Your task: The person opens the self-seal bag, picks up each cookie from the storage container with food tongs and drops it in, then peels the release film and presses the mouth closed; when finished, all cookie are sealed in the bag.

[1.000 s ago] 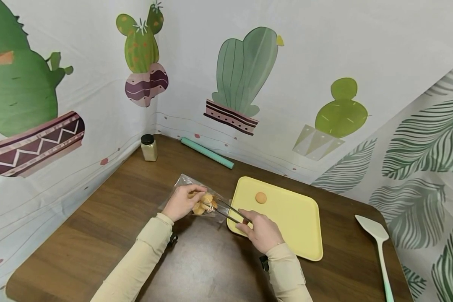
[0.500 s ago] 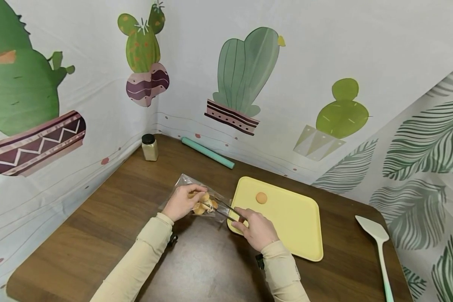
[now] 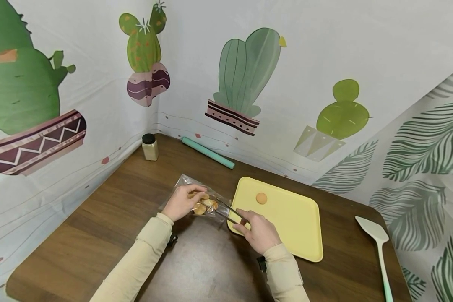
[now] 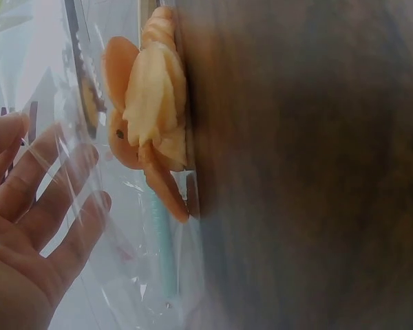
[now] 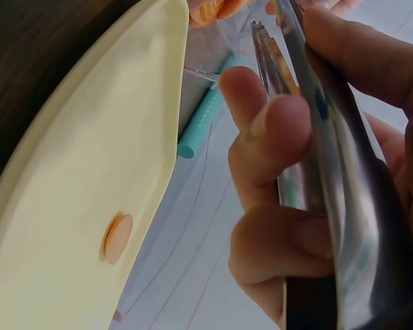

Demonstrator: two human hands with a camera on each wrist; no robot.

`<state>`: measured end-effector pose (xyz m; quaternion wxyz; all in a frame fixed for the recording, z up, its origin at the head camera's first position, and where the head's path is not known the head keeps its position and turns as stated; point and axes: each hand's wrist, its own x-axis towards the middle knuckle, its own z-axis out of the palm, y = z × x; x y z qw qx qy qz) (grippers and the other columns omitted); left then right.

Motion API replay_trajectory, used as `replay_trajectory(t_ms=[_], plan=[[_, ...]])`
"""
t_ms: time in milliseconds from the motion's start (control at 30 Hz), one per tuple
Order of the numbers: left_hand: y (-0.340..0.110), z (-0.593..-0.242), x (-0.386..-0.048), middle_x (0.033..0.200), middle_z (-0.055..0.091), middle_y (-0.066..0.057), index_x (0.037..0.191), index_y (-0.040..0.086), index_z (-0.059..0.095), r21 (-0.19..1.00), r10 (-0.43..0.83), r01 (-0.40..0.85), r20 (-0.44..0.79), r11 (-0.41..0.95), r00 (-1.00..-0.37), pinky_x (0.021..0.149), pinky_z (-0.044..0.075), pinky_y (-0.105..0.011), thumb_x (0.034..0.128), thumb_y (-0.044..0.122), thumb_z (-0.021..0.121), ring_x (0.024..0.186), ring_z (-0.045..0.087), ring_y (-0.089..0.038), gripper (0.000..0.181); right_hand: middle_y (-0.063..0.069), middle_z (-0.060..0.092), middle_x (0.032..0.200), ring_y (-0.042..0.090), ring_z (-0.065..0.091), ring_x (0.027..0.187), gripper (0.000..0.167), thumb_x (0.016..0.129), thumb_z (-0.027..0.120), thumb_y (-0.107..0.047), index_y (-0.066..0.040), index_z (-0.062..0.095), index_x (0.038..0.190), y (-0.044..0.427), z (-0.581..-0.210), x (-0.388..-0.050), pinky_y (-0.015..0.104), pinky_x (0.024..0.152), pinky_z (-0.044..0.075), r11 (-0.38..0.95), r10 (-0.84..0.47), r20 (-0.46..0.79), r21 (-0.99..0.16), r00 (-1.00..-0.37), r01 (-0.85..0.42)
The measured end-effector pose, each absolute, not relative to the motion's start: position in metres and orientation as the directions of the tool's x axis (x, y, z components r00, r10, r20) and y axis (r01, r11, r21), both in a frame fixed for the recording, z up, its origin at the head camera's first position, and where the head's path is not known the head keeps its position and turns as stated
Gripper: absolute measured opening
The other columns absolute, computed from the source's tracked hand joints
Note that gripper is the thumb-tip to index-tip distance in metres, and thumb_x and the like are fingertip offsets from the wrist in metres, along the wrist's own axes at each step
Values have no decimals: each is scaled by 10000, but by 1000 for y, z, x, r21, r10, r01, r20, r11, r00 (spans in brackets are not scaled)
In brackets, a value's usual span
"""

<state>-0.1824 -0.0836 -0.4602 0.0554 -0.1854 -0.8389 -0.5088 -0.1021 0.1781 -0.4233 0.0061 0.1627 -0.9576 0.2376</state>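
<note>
My left hand (image 3: 183, 202) pinches the upper edge of a clear plastic bag (image 3: 182, 181) lying on the table. Several yellow-orange biscuits (image 4: 155, 96), some flat and round, some ridged, lie inside the bag. In the right wrist view, my right hand (image 5: 275, 144) grips metal tongs (image 5: 358, 220) with the arms spread apart. The tong tips reach into the bag, beside the biscuits; film and fingers partly hide them, so I cannot tell if they touch a biscuit. One round orange biscuit (image 3: 261, 198) lies flat on the yellow tray (image 3: 287, 222), under and beyond my right hand.
A jar with a black lid (image 3: 149, 147) stands at the table's back left corner. Along the back edge lies a teal rod (image 3: 207, 153). At the far right is a white-headed turner (image 3: 373, 230) with a teal handle end. Cactus-print cloth walls border the table.
My right hand has shifted slightly left, carrying the tong tips further into the bag. The biscuits in the bag have shifted a little. My left hand stays in place.
</note>
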Motion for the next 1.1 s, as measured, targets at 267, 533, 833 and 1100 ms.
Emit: replay_trajectory(t_ms=[267, 533, 833, 1100], plan=[[-82, -461, -183, 1029, 722, -22, 1030, 69, 745, 838, 245, 358, 276, 412, -929, 853, 524, -412, 928, 116, 674, 981, 652, -185, 133, -167, 586, 840, 97, 513, 686, 442, 881, 725, -324, -119, 654, 1266, 194, -419, -86, 268, 570, 408, 851, -281, 75, -441, -957, -285], [-82, -461, -183, 1031, 722, -39, 1038, 58, 739, 844, 247, 345, 262, 410, -933, 890, 515, -431, 935, 120, 664, 1006, 652, -212, 142, -243, 537, 822, 44, 466, 641, 448, 864, 740, -345, -146, 664, 1258, 217, -409, -68, 241, 562, 394, 865, -234, 46, -446, -971, -230], [-82, -464, -184, 1045, 719, -63, 1052, 46, 733, 845, 261, 347, 257, 406, -930, 853, 528, -420, 942, 122, 654, 1005, 652, -219, 155, -236, 550, 850, 2, 402, 521, 476, 872, 723, -379, -165, 639, 1289, 243, -405, -52, 229, 516, 373, 865, -180, -22, -479, -983, -147], [-81, -463, -185, 1046, 718, -69, 1056, 41, 732, 845, 267, 346, 252, 409, -930, 855, 529, -415, 942, 119, 655, 1002, 653, -218, 158, -178, 597, 881, 24, 415, 516, 495, 879, 724, -348, -143, 616, 1317, 262, -403, -54, 242, 508, 378, 873, -112, -6, -478, -994, -96]])
